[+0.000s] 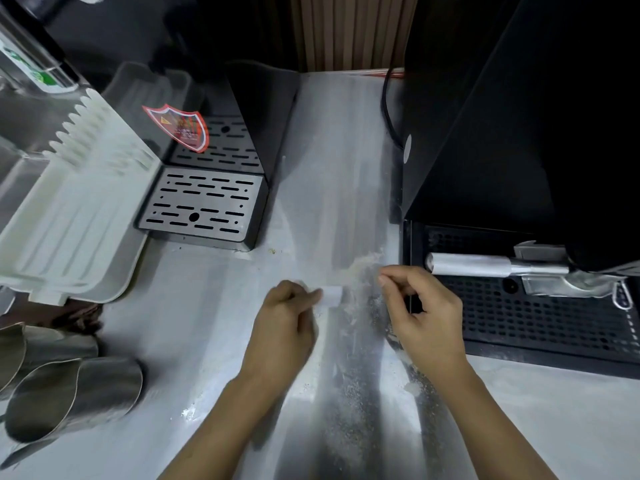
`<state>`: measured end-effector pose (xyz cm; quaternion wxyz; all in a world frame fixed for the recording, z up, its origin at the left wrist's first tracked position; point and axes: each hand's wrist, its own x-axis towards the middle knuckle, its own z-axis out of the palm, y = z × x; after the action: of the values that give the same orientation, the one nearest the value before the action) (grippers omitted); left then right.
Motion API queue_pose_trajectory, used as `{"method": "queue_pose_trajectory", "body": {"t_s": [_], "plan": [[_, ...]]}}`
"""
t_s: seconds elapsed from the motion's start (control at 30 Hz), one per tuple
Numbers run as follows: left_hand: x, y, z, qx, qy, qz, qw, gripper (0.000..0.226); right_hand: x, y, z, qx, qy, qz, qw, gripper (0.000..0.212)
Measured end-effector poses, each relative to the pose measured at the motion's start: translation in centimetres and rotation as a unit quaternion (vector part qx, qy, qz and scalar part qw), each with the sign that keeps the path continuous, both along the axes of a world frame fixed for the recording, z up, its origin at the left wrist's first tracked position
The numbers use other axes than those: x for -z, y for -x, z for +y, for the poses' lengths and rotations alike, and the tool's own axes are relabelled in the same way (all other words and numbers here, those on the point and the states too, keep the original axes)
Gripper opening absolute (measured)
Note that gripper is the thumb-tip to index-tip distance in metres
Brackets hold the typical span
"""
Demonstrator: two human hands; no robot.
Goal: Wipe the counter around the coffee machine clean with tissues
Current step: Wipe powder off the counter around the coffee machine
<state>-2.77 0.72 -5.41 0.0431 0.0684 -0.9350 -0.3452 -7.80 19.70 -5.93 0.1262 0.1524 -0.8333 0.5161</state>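
Head view, tissue [331,296]: small white wad over the table [207,341], between both grips, left of the coffee machine [519,133].
Left hand [287,317]: grip pinching the tissue.
Right hand [422,313]: fingers curled; whether they pinch its blurred end, cannot tell.
Handling: light, soft, likely tears when damp; hold it bunched, press on the grit [353,393] nearside of the grips.
Writing: red shield sticker [180,128], unreadable.

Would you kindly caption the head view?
Left hand and right hand pinch a tissue above the powder-strewn counter beside the coffee machine.
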Motion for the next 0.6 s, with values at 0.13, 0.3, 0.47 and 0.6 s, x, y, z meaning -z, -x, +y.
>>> {"method": "queue_pose_trajectory", "body": {"t_s": [0.13,0.3,0.47,0.6], "plan": [[-0.4,2.5,-2.6,-0.101,0.004,0.034,0.994,0.038,-0.1,-0.1,0.0,-0.002,-0.003,-0.003,1.0,0.012],[1.4,4.0,-2.5,-0.094,0.06,0.02,0.994,0.029,-0.1,0.0,0.1,0.001,0.0,-0.001,1.0,0.013],[0.5,0.6,0.9,-0.014,-0.039,0.016,0.999,0.03,-0.1,0.1,0.1,0.035,0.032,-0.008,0.999,0.014],[-0.5,7.2,0.6,-0.067,-0.074,0.055,0.993,0.032,-0.1,-0.1,0.1,0.05,0.015,-0.011,0.999,0.019]]}}
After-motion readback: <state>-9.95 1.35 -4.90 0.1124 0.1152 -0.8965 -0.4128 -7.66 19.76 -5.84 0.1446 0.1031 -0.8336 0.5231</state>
